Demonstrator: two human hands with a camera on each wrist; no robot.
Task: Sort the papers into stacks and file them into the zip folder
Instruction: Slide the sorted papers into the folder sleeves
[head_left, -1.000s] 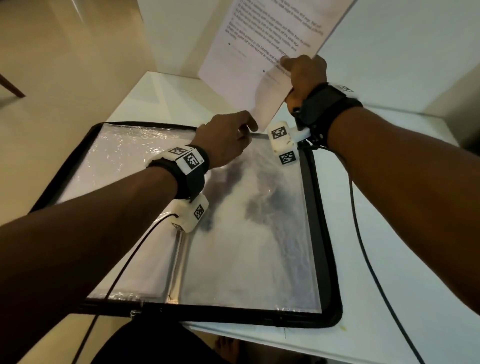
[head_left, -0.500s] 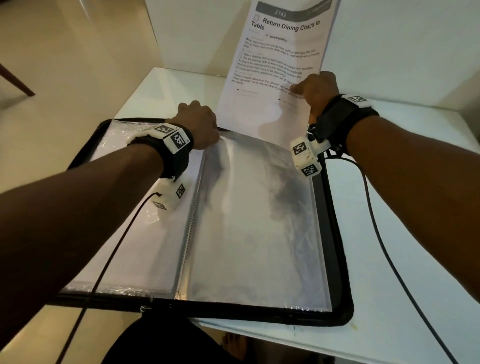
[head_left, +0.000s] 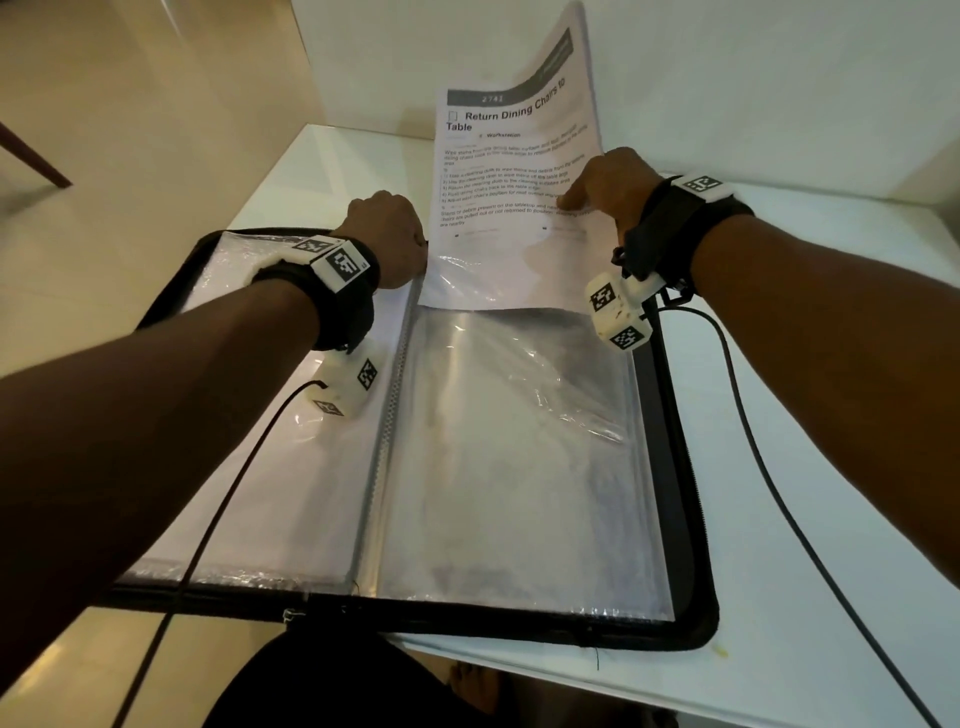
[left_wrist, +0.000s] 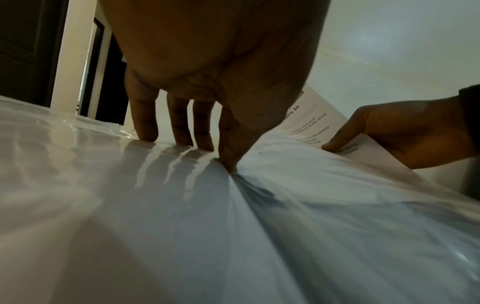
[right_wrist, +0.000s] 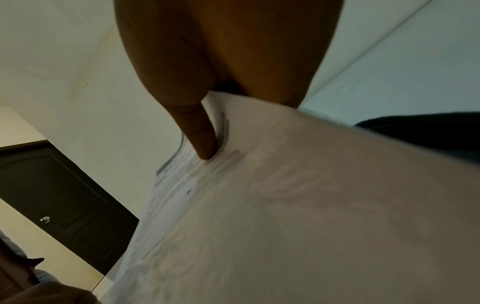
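Note:
The black zip folder (head_left: 693, 519) lies open on the white table, with clear sleeves on both sides. A printed paper (head_left: 514, 171) headed "Return Dining Chairs to Table" stands tilted, its lower part inside the top of the right sleeve (head_left: 519, 441). My right hand (head_left: 589, 192) pinches the paper's right edge, with the thumb (right_wrist: 203, 142) on the printed face and the fingers hidden behind. My left hand (head_left: 389, 234) sits at the top of the spine. Its straight fingertips (left_wrist: 182, 139) press on the left sleeve, and its thumb (left_wrist: 231, 162) pushes into the crease beside the paper (left_wrist: 306, 127).
The table (head_left: 831, 519) extends to the right of the folder, and two black wrist cables trail across it and off the near edge. A wall stands close behind the paper. A dark chair leg (head_left: 31, 156) is on the floor at the far left.
The paper has come down from above the folder, and its lower edge has slid into the right sleeve. My left hand moved left from the paper's bottom corner to the spine.

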